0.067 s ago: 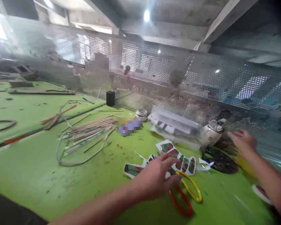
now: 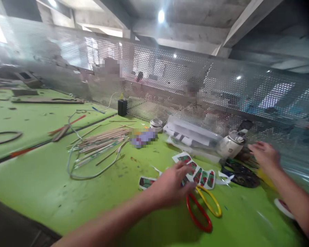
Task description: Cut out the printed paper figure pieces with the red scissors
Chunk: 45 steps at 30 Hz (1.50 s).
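Observation:
My left hand (image 2: 170,187) reaches over the cut paper pieces (image 2: 203,179), which carry green and red patterns with white margins. Its thumb and fingers are apart, with nothing visible between them. Close by its thumb lie scissors (image 2: 210,203) with one yellow and one red handle loop; the hand covers much of their blades. At the right, my right hand (image 2: 266,156) is raised beside the white pot-like jar (image 2: 231,145). Its fingers are drawn together; blur hides whatever they may hold. Below it rests a dark, round, openwork object (image 2: 240,175).
Thin wooden sticks (image 2: 105,137) and a pale cord (image 2: 90,177) lie left of centre on the green tabletop (image 2: 36,178). Rolled clear plastic (image 2: 193,133) and a white tape roll (image 2: 156,124) sit near the perforated screen (image 2: 149,75). People are beyond it.
My left hand has shifted slightly up and left, away from the scissors' handles. My right hand stays nearly in place beside the jar. The view has moved a little.

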Tool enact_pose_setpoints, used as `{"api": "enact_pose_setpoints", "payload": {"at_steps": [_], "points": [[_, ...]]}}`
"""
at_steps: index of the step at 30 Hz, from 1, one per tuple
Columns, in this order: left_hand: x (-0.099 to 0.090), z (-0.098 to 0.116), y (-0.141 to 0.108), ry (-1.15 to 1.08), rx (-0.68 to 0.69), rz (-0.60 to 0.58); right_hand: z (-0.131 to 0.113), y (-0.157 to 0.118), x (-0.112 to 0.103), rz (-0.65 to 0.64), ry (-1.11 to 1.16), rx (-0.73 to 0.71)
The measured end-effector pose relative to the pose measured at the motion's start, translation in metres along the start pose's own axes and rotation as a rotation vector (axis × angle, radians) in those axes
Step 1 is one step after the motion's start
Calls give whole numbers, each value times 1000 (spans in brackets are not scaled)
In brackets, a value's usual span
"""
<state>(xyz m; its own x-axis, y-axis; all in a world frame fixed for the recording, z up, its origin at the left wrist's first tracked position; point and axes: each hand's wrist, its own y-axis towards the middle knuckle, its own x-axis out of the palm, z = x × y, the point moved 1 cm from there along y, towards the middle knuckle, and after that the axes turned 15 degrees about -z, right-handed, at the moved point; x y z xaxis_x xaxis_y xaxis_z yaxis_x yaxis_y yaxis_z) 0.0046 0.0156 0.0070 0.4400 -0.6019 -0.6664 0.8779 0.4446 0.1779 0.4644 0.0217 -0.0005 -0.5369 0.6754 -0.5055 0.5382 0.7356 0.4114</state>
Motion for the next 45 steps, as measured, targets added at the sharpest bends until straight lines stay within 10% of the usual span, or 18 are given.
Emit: {"api": "enact_pose_setpoints", "payload": {"at_steps": [9, 15, 21, 31, 38, 45], "points": [[-118, -76, 10, 248, -517, 291, -103, -169, 89, -259, 256, -16], [-148, -109, 11, 373, -729, 325, -123, -207, 113, -304, 352, -21], [-137, -106, 13, 462, -759, 272, -112, -206, 94, -300, 246, -39], [-70, -52, 3, 508, -518, -178, -131, -222, 80, -911, -336, -151], [-17, -33, -5, 596, -409, -294, -136, -232, 90, -974, -516, -131], [-2, -36, 4, 613, -356, -329, -132, -230, 90, -999, -517, -102]]}}
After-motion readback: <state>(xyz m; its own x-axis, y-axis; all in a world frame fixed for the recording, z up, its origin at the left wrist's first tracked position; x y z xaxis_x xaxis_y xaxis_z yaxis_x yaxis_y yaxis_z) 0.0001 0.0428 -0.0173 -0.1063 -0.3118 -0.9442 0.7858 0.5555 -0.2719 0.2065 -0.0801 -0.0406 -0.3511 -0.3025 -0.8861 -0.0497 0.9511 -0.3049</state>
